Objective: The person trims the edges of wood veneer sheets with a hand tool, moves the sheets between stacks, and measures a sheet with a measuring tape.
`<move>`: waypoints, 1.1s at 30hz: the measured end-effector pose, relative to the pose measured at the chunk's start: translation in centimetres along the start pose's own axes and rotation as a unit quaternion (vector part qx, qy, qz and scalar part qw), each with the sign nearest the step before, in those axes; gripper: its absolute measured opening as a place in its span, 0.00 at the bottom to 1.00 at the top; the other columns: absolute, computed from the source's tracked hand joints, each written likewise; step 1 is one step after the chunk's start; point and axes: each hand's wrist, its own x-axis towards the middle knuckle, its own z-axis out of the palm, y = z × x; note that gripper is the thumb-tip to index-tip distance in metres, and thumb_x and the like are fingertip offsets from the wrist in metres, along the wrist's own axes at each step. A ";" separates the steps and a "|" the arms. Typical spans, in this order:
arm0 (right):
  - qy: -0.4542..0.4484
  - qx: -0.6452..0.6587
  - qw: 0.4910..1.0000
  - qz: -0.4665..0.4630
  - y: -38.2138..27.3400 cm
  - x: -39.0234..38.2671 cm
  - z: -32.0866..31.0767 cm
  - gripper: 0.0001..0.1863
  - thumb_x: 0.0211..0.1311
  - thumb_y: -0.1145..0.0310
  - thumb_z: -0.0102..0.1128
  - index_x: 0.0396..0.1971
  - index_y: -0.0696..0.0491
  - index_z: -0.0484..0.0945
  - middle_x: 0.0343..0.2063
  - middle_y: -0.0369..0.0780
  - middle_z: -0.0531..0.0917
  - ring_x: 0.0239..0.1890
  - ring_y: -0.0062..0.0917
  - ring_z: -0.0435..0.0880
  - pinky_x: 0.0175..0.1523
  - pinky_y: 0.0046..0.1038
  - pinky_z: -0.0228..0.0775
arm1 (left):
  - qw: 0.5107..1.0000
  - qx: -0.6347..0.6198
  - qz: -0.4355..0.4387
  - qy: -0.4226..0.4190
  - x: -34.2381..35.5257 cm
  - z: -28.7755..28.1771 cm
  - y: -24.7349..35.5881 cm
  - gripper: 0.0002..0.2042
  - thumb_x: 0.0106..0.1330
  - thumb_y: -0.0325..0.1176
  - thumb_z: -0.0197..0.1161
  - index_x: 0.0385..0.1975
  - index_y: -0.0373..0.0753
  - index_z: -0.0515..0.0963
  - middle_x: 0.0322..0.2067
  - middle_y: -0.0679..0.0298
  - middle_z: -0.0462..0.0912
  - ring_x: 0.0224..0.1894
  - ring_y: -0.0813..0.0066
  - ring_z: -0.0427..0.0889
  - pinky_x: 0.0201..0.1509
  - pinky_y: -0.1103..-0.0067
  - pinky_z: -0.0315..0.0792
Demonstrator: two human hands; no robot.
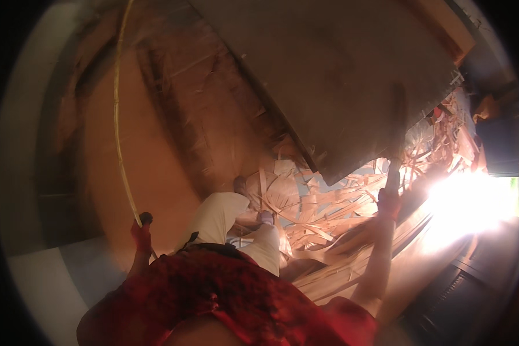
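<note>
My left hand [141, 232], in a red glove with dark fingers, is closed around a long, thin, yellowish stick [117, 109]. The stick rises past the upper edge of the view, and its lower end shows just below my fist. On the other side, my right hand [390, 196], gloved alike, reaches forward with its fingers stretched out. Its fingertips are near the lower edge of a large, flat, brownish board [346, 81]; whether they touch it I cannot tell. A dark vertical streak lies on the board above that hand, perhaps a shadow.
Torn, light-brown strips [323, 216] litter the floor by my feet and pile up at the right. Large orange-brown sheets [121, 155] lie at the left. Bright light glares at the right, above a dark ribbed object [458, 294]. Much is blurred.
</note>
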 end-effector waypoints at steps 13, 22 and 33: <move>-0.043 -0.117 0.988 -0.087 -1.0 1.6 -4.8 0.43 0.58 0.71 0.51 0.73 0.27 0.49 0.33 0.51 0.85 0.33 0.43 0.86 0.37 0.42 0.77 | 0.998 -0.060 -0.023 0.025 -6.5 -0.5 0.1 0.12 0.61 0.21 0.62 0.45 0.33 0.80 0.37 0.65 0.84 0.40 0.77 0.82 0.47 0.78 0.77; -0.033 -0.140 0.985 -0.096 -1.6 3.0 -6.4 0.42 0.56 0.69 0.55 0.72 0.33 0.53 0.32 0.51 0.84 0.32 0.42 0.84 0.34 0.42 0.75 | 0.997 -0.068 -0.028 0.035 -15.8 -0.1 -6.4 0.09 0.62 0.24 0.62 0.41 0.35 0.82 0.37 0.63 0.86 0.40 0.76 0.83 0.47 0.76 0.77; -0.280 -0.161 0.918 -0.230 -9.9 -15.1 4.1 0.38 0.55 0.65 0.60 0.69 0.42 0.62 0.28 0.45 0.83 0.22 0.30 0.82 0.27 0.34 0.76 | 0.994 0.042 -0.069 0.079 -42.8 -0.5 -13.5 0.12 0.64 0.20 0.56 0.44 0.38 0.80 0.37 0.57 0.84 0.39 0.66 0.84 0.43 0.74 0.77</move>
